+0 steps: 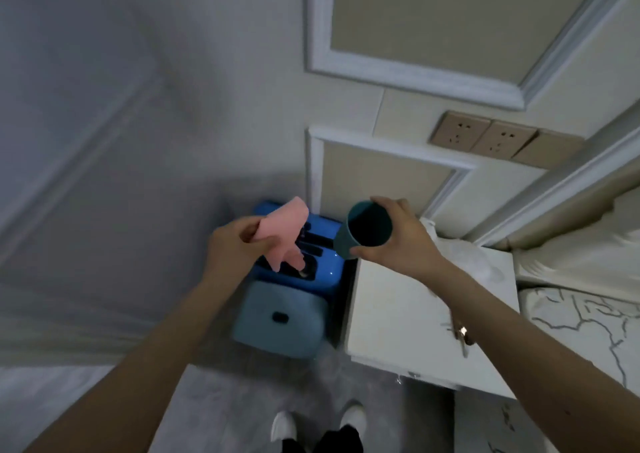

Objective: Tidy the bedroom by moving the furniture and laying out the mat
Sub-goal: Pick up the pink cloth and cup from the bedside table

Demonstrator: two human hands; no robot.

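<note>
Bedside corner, hands (239,244) gripping cloth (287,231), cup (367,225)

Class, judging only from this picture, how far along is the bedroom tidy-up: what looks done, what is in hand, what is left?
Done: nothing clearly; no mat is laid out in view. In hand: the left hand grips a pink cloth; the right hand holds a teal cup above the white bedside cabinet. Left: the blue stools wedged beside the cabinet look unmoved, and the mat remains.
</note>
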